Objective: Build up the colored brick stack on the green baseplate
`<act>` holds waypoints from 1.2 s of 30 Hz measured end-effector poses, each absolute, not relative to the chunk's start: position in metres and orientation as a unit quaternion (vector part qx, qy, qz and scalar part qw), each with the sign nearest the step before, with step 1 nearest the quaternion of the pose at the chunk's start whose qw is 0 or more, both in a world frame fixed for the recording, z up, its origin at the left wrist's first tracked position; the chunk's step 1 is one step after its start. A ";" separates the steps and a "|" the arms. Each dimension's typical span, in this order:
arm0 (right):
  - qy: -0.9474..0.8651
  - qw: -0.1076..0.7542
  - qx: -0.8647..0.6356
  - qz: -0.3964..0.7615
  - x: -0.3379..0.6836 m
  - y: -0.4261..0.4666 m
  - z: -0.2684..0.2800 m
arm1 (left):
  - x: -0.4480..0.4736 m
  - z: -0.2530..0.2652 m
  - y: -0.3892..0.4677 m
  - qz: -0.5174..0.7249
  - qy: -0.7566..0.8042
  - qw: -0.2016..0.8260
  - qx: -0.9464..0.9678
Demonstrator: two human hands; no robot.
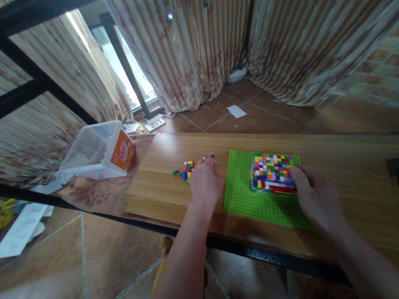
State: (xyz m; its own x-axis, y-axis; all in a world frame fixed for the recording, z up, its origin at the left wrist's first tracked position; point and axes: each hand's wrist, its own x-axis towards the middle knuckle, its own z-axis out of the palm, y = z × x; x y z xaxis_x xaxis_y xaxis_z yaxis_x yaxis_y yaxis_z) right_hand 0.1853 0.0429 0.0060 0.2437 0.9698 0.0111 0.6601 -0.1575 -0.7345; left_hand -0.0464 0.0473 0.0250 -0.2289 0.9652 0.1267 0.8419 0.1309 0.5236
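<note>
Fingertips of the left hand point(205, 180) press down, seemingly pinching among loose bricks point(186, 169); right hand point(314, 198) grips the brick block point(272, 173) on the green baseplate point(250, 197), plastic tub point(97, 150) far beyond.

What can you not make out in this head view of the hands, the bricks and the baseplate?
- Left hand: its fingers cover some loose bricks; its grip is hidden.
- Brick block: its near side is hidden by the right hand.
- Tub: its contents are too hazy; its label is too small to read.
- Right edge: a pixelated patch hides what is there.
</note>
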 end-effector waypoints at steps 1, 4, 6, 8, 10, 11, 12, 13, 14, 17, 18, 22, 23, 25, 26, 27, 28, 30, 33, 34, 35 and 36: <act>-0.568 0.323 -0.717 0.244 0.185 0.043 0.006 | -0.052 0.025 0.047 0.232 0.749 0.103 0.612; -0.569 0.335 -0.712 0.238 0.185 0.043 0.006 | -0.060 0.023 0.048 0.196 0.752 0.086 0.623; -0.569 0.335 -0.714 0.232 0.184 0.043 0.006 | -0.061 0.019 0.049 0.187 0.746 0.085 0.633; -0.570 0.334 -0.715 0.228 0.184 0.043 0.006 | -0.062 0.015 0.052 0.183 0.739 0.078 0.643; -0.568 0.330 -0.719 0.227 0.185 0.043 0.006 | -0.062 0.011 0.054 0.178 0.736 0.070 0.649; -0.565 0.327 -0.722 0.227 0.185 0.043 0.006 | -0.062 0.010 0.055 0.175 0.737 0.067 0.649; -0.562 0.325 -0.725 0.228 0.185 0.043 0.005 | -0.063 0.009 0.056 0.171 0.740 0.066 0.648; -0.561 0.323 -0.727 0.227 0.185 0.043 0.005 | -0.063 0.008 0.056 0.168 0.741 0.065 0.646; -0.562 0.323 -0.727 0.226 0.186 0.043 0.005 | -0.063 0.008 0.057 0.166 0.743 0.063 0.646; -0.568 0.328 -0.721 0.222 0.185 0.043 0.005 | -0.061 0.011 0.056 0.169 0.740 0.053 0.649; -0.569 0.330 -0.720 0.222 0.185 0.042 0.005 | -0.059 0.013 0.055 0.173 0.738 0.052 0.650; -0.567 0.330 -0.720 0.226 0.184 0.042 0.006 | -0.049 0.020 0.054 0.218 0.723 0.089 0.649; -0.568 0.329 -0.720 0.225 0.184 0.042 0.006 | -0.046 0.020 0.054 0.239 0.717 0.110 0.645; -0.571 0.331 -0.717 0.224 0.184 0.043 0.006 | -0.040 0.019 0.055 0.289 0.697 0.164 0.636; -0.571 0.334 -0.716 0.223 0.184 0.043 0.006 | -0.037 0.017 0.056 0.314 0.683 0.191 0.632; -0.572 0.338 -0.714 0.221 0.184 0.043 0.005 | -0.035 0.015 0.056 0.338 0.666 0.215 0.629; -0.573 0.342 -0.711 0.220 0.184 0.043 0.005 | -0.032 0.014 0.056 0.360 0.649 0.236 0.627; -0.578 0.347 -0.704 0.223 0.184 0.043 0.004 | -0.028 0.011 0.055 0.393 0.616 0.271 0.627; -0.578 0.345 -0.704 0.226 0.184 0.043 0.004 | -0.022 0.010 0.048 0.424 0.572 0.325 0.623; -0.575 0.344 -0.708 0.226 0.184 0.043 0.004 | -0.021 0.010 0.045 0.431 0.559 0.343 0.620; -0.572 0.342 -0.710 0.226 0.183 0.043 0.005 | -0.019 0.010 0.042 0.437 0.549 0.358 0.616; -0.571 0.341 -0.712 0.227 0.183 0.043 0.005 | -0.017 0.011 0.040 0.442 0.541 0.371 0.612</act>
